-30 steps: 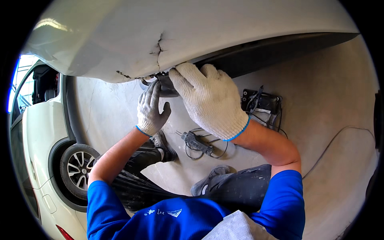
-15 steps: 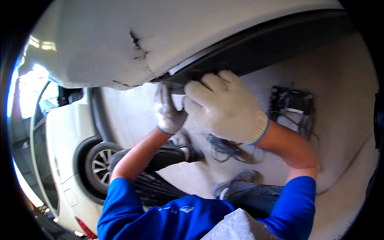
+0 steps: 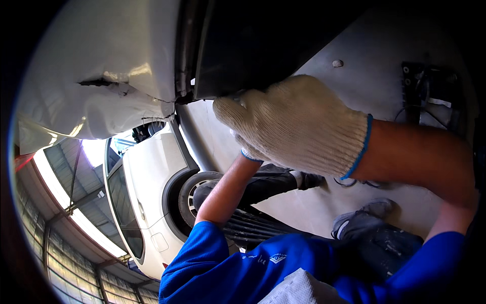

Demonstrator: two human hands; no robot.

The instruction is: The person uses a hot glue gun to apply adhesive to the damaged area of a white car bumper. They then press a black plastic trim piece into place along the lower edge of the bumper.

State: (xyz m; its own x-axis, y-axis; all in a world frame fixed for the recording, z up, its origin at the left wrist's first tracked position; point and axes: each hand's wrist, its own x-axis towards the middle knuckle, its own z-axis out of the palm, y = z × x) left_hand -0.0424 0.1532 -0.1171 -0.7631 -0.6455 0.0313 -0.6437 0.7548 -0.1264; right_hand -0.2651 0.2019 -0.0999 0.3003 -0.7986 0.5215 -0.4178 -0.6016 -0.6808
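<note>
In a white knitted glove with a blue-edged cuff, my right hand (image 3: 298, 126) is closed at the lower edge of a large dark panel (image 3: 263, 45). Its fingertips are partly hidden at that edge. My left hand (image 3: 249, 152), also gloved, is just beneath and mostly covered by the right; only a bit of cuff and wrist shows, so its fingers are hidden. Beside the panel's left side is an off-white car body panel (image 3: 147, 30), dented and creased. A dark tear (image 3: 98, 82) runs across it, and a jagged crack reaches its lower corner.
Another light-coloured car (image 3: 152, 177) stands behind on the left, its wheel (image 3: 192, 195) near my leg. Black equipment with cables (image 3: 430, 96) lies on the pale floor at right. A small stone-like lump (image 3: 337, 63) is on the floor. Roof beams show at lower left.
My view has tilted and swung, so the dark panel now looks steeper. My right hand has come in front of the left, which showed its fingers at the panel before.
</note>
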